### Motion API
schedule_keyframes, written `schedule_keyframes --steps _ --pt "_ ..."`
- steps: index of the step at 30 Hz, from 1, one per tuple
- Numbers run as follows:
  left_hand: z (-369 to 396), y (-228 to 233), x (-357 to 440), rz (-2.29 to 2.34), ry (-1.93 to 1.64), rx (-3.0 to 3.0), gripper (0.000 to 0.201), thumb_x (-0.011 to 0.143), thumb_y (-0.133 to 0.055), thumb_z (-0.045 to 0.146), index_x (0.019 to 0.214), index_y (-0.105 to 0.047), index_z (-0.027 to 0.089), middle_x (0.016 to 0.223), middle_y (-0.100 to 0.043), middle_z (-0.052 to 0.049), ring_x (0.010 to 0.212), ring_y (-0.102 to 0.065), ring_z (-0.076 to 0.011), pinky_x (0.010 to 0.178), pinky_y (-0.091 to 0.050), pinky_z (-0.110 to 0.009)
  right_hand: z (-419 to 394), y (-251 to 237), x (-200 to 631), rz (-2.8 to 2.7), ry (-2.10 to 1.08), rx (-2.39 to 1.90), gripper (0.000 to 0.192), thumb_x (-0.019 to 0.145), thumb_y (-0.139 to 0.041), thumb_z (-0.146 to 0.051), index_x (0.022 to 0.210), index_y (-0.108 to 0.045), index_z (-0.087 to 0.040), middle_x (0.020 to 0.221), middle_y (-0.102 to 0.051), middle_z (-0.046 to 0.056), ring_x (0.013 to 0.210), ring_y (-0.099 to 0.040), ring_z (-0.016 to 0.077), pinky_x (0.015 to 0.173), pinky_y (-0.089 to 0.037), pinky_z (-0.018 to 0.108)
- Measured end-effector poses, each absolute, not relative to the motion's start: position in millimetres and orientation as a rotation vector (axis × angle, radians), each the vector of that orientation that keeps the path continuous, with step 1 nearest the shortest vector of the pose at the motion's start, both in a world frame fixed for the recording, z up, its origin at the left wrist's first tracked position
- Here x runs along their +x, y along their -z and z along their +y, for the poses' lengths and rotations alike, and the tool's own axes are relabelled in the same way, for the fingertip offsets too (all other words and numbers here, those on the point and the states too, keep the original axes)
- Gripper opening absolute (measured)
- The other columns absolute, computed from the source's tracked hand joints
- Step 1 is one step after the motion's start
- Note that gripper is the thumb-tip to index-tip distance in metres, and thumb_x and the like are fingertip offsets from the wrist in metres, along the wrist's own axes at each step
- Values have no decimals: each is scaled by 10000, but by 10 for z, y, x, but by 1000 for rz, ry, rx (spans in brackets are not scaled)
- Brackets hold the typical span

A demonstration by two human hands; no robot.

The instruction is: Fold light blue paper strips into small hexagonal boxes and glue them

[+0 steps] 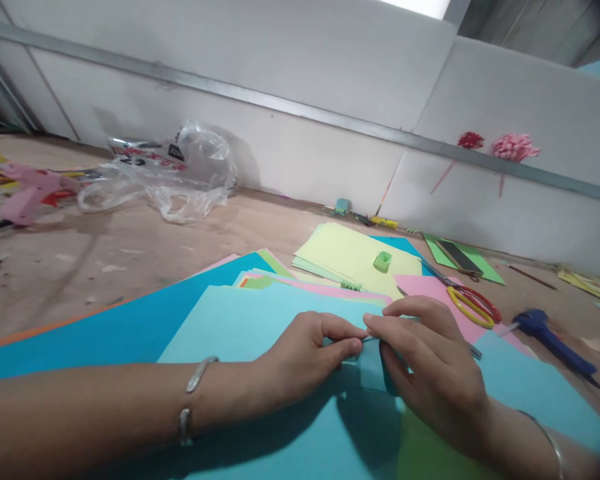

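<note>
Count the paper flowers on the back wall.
2, both on the wall ledge at the right: a small red paper flower and, just right of it, a bigger pink paper flower. More may be out of frame.

I see my left hand [305,357] and right hand [430,363] meeting low at centre, fingers [347,347] curled and fingertips pinched together almost touching, both forearms reaching in from the lower corners, a metal bangle on each wrist.
</note>
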State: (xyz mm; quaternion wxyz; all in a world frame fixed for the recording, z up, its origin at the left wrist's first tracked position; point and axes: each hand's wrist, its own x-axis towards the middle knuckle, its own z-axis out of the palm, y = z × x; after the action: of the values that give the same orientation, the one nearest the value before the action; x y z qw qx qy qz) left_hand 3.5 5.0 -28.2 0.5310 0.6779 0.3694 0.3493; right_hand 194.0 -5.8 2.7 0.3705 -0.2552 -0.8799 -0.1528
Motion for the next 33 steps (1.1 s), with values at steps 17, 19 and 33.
schedule_keyframes --steps 17,19,33 --pt "51 211 -19 898 -958 1998 181 868 -591 176 881 -771 197 771 -665 -36 693 -578 -132 680 -463 -250 -36 30 1962 -2104 347 -896 803 820 -655 -164 1513 -249 -184 1372 -481 214 1254 -513 337 911 -549 484" --pt "55 203 -25 907 -987 1996 187 864 -589 168 894 -770 202 766 -656 -33 687 -570 -130 668 -456 -248 -26 50 1958 -2099 226 -981 788 825 -617 -186 1514 -235 -178 1270 -570 196 1041 -644 285 744 -608 398" --pt "29 164 -45 969 -924 2036 156 829 -546 128 806 -697 161 742 -659 -28 676 -559 -131 646 -445 -252 -35 74 1935 -2245 110 -1027 669 791 -535 -164 1434 -352 -189 1250 -654 168 1032 -694 263 758 -603 350"
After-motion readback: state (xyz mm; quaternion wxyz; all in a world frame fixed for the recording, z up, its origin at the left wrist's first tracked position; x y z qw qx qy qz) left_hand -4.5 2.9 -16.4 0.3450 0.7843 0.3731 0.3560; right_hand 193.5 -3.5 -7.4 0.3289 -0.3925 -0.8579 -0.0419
